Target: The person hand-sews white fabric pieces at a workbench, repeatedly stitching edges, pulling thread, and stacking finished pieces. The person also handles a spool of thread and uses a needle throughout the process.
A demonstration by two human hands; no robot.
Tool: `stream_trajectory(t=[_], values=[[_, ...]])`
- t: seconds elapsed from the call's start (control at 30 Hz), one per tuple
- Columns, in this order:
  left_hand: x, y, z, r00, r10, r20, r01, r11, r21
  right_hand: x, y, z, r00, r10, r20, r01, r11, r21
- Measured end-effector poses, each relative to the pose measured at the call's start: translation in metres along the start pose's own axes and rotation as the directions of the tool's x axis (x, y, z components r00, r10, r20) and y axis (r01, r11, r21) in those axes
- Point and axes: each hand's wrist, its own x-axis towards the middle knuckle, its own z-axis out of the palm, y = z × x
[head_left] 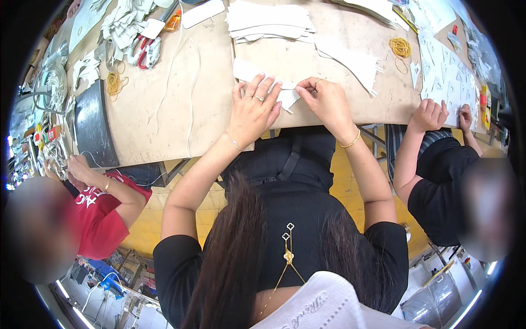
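A white flat piece (289,98), fabric or leather-like, lies near the table's front edge with its small pointed end toward me. My left hand (253,108) rests over it, fingers stretched out and slightly apart, holding it down. My right hand (327,105) is closed in a pinch at the piece's right edge, thumb and forefinger together. The fingers hide part of the piece. Just beyond the hands is a stack of similar white pieces (271,23). To its right lies a white piece with a fringed end (350,61).
Yellow elastic-like loops (400,48) lie on the right, with more loops (114,84) on the left. White cords (192,104), red-handled scissors (143,54) and a black board (94,125) are leftward. Co-workers sit on both sides; one co-worker's hand (429,115) is near small white pieces (450,82).
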Motion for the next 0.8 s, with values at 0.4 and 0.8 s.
stream_trajectory(t=[0.4,0.8], values=[[-0.001,0.000,0.003,1.000,-0.004,-0.019,0.004,1.000,-0.014,0.010,0.009,0.000,0.921,0.328,0.208,-0.385,0.845,0.372],[0.002,0.003,0.000,1.000,0.009,-0.022,-0.009,1.000,0.003,0.013,0.007,-0.001,0.933,0.299,0.200,-0.347,0.893,0.287]])
